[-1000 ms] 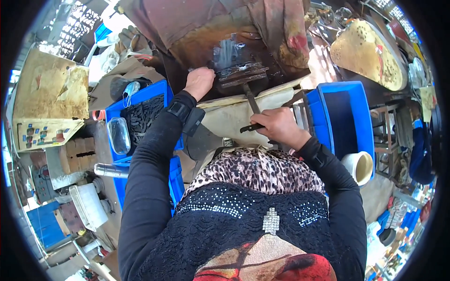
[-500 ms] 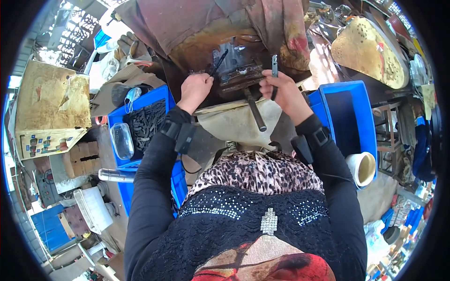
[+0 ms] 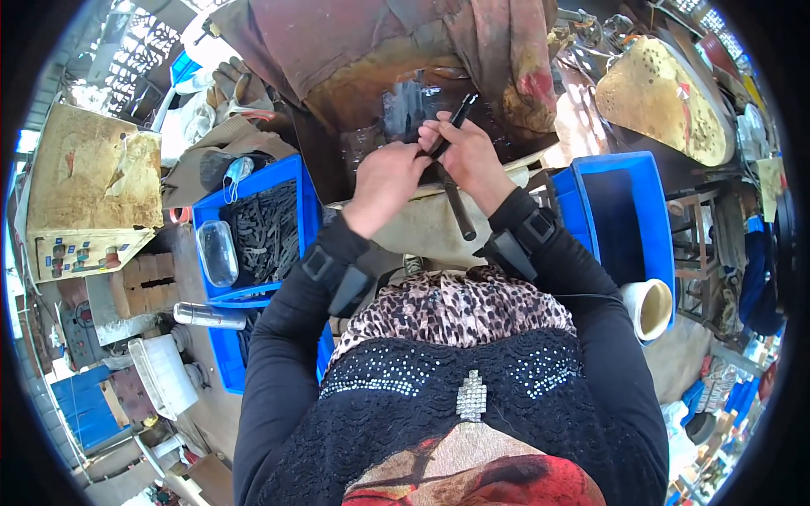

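My two hands meet over the front of the work area. A narrow dark metal piece (image 3: 461, 112) slants up to the right with a shiny tip, and my right hand (image 3: 474, 165) is closed round it. My left hand (image 3: 386, 185) pinches at the lower end, its fingertips against my right fingers; whether a second piece is between them is hidden. Just below, a dark rod handle (image 3: 456, 211) sticks out toward me. Behind my hands lies a wet, oily dark metal bed (image 3: 403, 110) under a stained reddish-brown cloth (image 3: 380, 34).
On the left, a blue bin (image 3: 202, 244) holds many dark strips and a clear plastic container (image 3: 219, 253). A deep blue bin (image 3: 645, 194) stands at the right, a cream-coloured cylinder (image 3: 648, 309) by its near end. A stained control box (image 3: 93, 169) is far left.
Both hands have come together in the middle from their separate places left and right. The black piece in the left hand and the grey one in the right no longer show apart.
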A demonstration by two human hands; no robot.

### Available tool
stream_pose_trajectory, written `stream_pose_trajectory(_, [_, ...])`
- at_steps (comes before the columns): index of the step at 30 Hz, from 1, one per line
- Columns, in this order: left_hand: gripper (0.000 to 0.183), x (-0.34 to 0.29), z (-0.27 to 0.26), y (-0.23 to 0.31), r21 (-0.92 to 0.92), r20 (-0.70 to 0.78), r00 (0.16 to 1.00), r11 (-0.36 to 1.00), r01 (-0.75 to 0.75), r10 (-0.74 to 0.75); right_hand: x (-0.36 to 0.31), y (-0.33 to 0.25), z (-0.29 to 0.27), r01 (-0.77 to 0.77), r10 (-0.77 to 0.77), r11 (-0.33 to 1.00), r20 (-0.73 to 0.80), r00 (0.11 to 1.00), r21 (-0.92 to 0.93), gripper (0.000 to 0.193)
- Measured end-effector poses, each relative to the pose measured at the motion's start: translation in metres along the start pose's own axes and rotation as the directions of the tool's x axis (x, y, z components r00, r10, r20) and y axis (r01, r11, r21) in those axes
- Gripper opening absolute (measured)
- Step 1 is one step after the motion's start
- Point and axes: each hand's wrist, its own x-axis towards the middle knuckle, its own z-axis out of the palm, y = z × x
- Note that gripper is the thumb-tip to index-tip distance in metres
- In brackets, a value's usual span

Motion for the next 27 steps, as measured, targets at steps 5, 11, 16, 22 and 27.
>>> stream_pose_trajectory(5, [0.027,0.001,-0.026,-0.033,-0.639,0.248,0.925,0.67,0.378,-0.286,-0.019,-0.032,-0.025,-0.076,0.09,0.989,0.111,0.99,-0.126,0.024])
stream_pose_trajectory(11, [0.031,0.027,0.0,-0.097,-0.702,0.201,0.89,0.574,0.422,-0.408,-0.084,-0.053,-0.006,0.006,0.09,0.553,0.068,0.994,-0.833,0.024])
stream_pose_trajectory(16, [0.031,0.042,0.051,-0.138,-0.536,0.066,0.983,0.825,0.178,-0.169,-0.111,-0.041,-0.027,0.446,0.084,0.187,0.467,0.88,-0.875,0.032])
stream_pose_trajectory(22, [0.036,0.048,0.067,-0.137,-0.238,0.1,0.991,0.969,-0.058,0.084,-0.117,-0.035,-0.028,0.66,0.123,-0.23,0.651,0.749,-0.715,0.037])
stream_pose_trajectory(27, [0.041,0.047,0.067,-0.144,-0.18,0.119,0.983,0.976,-0.119,0.142,-0.119,-0.032,-0.029,0.658,0.112,-0.277,0.657,0.746,-0.7,0.033])
